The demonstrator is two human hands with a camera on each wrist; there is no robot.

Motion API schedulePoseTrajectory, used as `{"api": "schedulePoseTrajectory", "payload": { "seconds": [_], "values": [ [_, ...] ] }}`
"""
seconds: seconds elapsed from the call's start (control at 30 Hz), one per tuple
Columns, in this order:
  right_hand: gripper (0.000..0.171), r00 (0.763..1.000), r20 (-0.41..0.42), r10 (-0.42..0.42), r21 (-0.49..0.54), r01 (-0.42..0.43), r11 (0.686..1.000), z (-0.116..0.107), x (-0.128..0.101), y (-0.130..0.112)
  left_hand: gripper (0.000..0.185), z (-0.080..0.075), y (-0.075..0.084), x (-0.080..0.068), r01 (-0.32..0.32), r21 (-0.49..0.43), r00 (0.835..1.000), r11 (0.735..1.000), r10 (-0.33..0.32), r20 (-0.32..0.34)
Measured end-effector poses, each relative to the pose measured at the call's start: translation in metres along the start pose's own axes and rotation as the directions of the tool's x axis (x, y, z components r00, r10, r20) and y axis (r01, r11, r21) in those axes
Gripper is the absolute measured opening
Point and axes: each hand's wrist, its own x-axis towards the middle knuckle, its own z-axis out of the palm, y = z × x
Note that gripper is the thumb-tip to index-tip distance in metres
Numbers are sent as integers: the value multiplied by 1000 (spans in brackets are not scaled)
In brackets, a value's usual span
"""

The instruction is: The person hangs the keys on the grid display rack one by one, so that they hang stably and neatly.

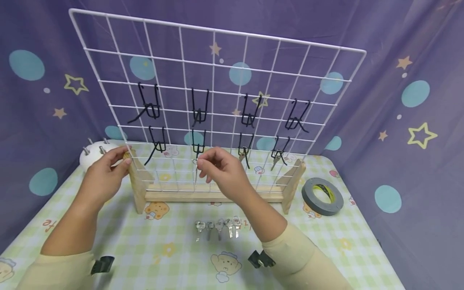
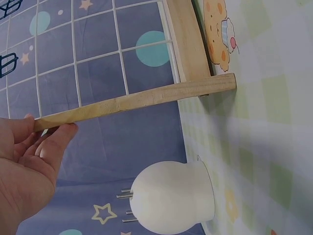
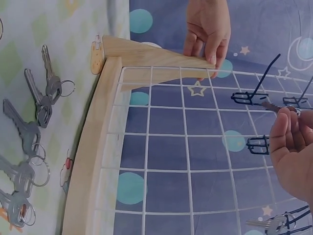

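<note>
Pinching a small silver key (image 1: 196, 169) between thumb and fingertips, the person's right hand (image 1: 222, 169) holds it up against the lower rows of a white wire grid panel (image 1: 217, 100), just below one of the black hooks (image 1: 198, 143) clipped to the wires. The key hangs downward from the fingers, in front of the mesh; whether it touches the hook cannot be made out. In the right wrist view only its tip (image 3: 270, 104) shows past the curled fingers (image 3: 288, 132), close to a hook (image 3: 247, 98).

The left hand (image 1: 106, 169) steadies the panel's stand, its thumb and fingers gripping the top of the slanted wooden brace (image 1: 139, 179) at the rack's left end (the left wrist view shows the fingertips (image 2: 58, 134) closed around the end of that wooden strip (image 2: 137, 100)).

Eight black hooks sit on the grid in two rows; two on the lower right already carry keys (image 1: 276, 159). Five more keys (image 1: 217, 227), each on a small ring, lie in a row on the checked tablecloth (image 1: 174, 249) in front of the wooden base (image 1: 214, 195), between the two forearms. A roll of grey tape (image 1: 322, 196) lies flat beside the stand's right foot, and a white rounded object with metal pins (image 1: 92, 155) sits behind the left hand.
</note>
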Motion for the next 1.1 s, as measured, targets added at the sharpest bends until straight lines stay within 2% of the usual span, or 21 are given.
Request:
{"api": "schedulePoseTrajectory", "payload": {
  "seconds": [0.3, 0.57, 1.1],
  "values": [
    [15, 994, -12, 111, 11, -110, 994, -1, 8, 9, 54, 0, 1, 1, -8, 6, 1000, 1000, 8, -4],
    [19, 982, -63, 180, -29, -182, 983, 0, 15, 15, 55, -1, 1, 0, 2, 5, 1000, 1000, -2, 4],
    [13, 965, -182, 190, -96, -210, 973, 3, 27, 20, 54, 0, 1, -1, -9, -11, 1000, 1000, 9, -1]
  ]
}}
